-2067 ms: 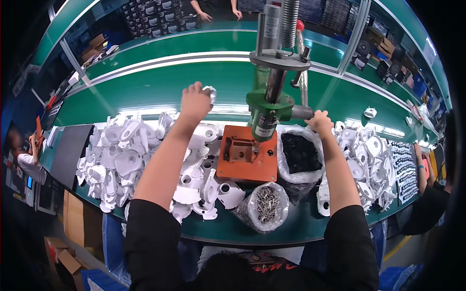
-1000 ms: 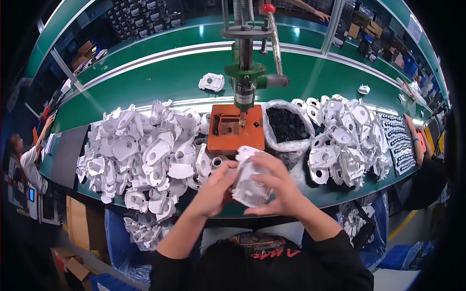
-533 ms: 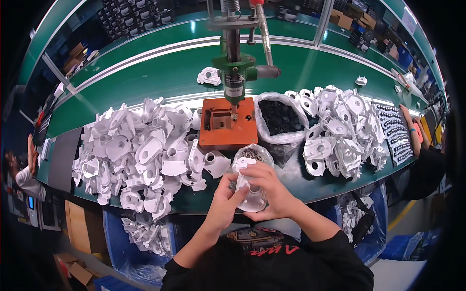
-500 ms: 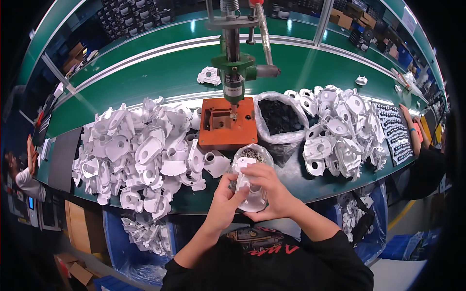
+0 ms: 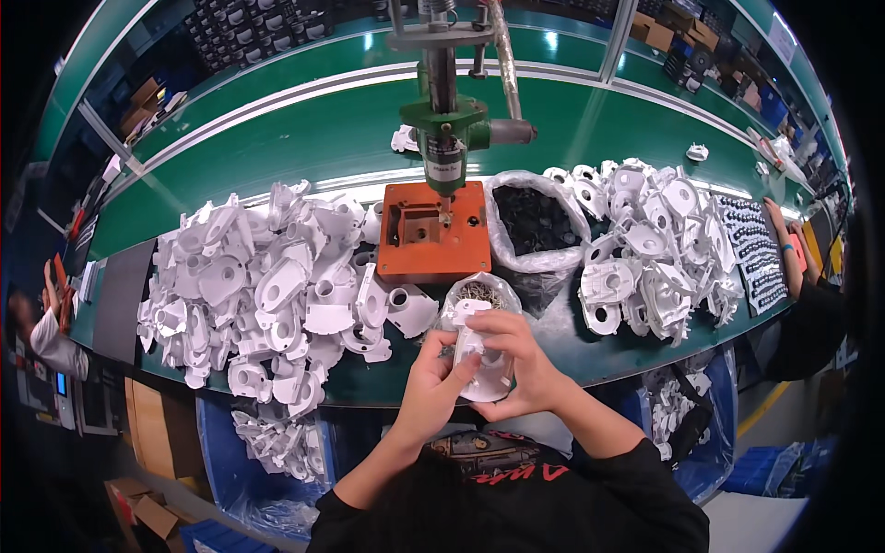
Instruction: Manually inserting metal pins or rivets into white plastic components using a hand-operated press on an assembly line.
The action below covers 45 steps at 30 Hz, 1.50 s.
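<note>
Close to my body, both hands hold one white plastic housing point(image 5: 489, 385) upright, its narrow tab pointing away from me. My left hand point(image 5: 430, 385) grips its left side, the thumb lying on the face of the part. My right hand point(image 5: 524, 361) wraps round the right side, its fingers bent over the upper portion. Fingers hide much of the housing, so I cannot see whether a smaller piece sits between them. Just beyond my fingers stands a clear plastic bag point(image 5: 510, 297) of small metal pieces, perhaps springs or screws.
An orange fixture block point(image 5: 433, 265) sits under a green press point(image 5: 444, 120). Beside it is a plastic bag point(image 5: 558, 263) of black parts. White housings form a left pile point(image 5: 267, 276) and a right pile point(image 5: 654, 230). Blue bins point(image 5: 221, 461) stand below the table edge. Co-workers flank both sides.
On the green belt, white parts have shifted right, one now partly behind the press. My hands keep their hold with only slight finger movement. The left co-worker's hands have moved.
</note>
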Motion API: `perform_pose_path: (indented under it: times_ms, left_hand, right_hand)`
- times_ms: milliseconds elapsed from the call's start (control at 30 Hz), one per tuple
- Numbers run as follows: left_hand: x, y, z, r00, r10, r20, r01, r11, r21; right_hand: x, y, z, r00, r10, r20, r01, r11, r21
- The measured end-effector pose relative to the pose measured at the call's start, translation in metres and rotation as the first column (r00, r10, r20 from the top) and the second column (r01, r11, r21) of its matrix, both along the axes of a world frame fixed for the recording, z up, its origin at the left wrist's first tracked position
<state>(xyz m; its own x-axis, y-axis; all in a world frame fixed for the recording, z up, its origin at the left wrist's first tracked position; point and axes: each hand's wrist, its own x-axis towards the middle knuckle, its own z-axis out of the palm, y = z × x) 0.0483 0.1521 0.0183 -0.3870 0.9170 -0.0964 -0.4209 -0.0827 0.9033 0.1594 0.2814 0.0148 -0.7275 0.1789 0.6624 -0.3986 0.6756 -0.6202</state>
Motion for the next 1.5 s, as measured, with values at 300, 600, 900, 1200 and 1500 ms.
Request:
perform_pose_path:
  times_ms: [300,600,900,1200,1500]
  left_hand:
    - [-0.008,-0.005,-0.008,0.999,-0.049,0.008,0.050,0.997,-0.051]
    - [-0.005,-0.002,-0.011,0.989,0.057,0.137,-0.058,0.998,0.000]
    - [-0.021,-0.005,-0.008,0.998,0.051,0.035,-0.052,0.998,0.020]
    - [-0.076,0.021,0.028,0.849,0.236,-0.473,-0.188,0.971,0.146]
    - [-0.124,0.087,-0.011,-0.338,0.147,-0.930,-0.166,0.963,0.213]
  right_hand:
    - [-0.004,-0.003,0.005,0.992,-0.061,0.107,0.052,0.995,0.083]
    - [-0.008,-0.007,0.012,0.977,-0.113,0.182,0.087,0.985,0.147]
    - [-0.003,0.006,0.013,0.981,-0.126,0.150,0.116,0.990,0.076]
    - [-0.019,0.116,-0.003,0.575,-0.731,0.367,0.632,0.682,0.368]
    - [-0.029,0.132,-0.010,0.413,-0.696,0.588,0.513,0.711,0.481]
